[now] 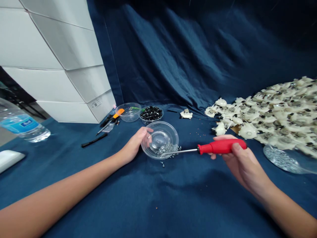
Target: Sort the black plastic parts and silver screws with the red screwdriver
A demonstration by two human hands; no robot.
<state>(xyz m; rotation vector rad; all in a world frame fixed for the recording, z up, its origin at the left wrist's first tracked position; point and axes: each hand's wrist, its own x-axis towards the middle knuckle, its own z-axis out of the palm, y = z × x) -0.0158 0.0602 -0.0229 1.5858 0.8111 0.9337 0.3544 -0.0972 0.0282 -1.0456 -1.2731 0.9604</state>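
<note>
My left hand (135,142) grips the rim of a round clear plastic bowl (160,128), which tilts toward me. Small silver screws (161,151) lie along its lower right side, and more are spilled on the cloth just outside. One pair of screws (162,164) sits a little nearer to me. In my right hand (244,167) is a screwdriver (219,147) with a red handle, its shaft pointing left. The shaft reaches to the screws at the bowl's lower edge; whether its tip is inside or behind the wall I cannot tell.
Behind the bowl stand a tub of black parts (151,114) and another clear bowl (128,113), beside an orange-handled tool (118,114). Cream plastic parts (284,115) heap up at right, near a clear container of screws (282,159). White boxes (61,84) and a water bottle (24,125) are left.
</note>
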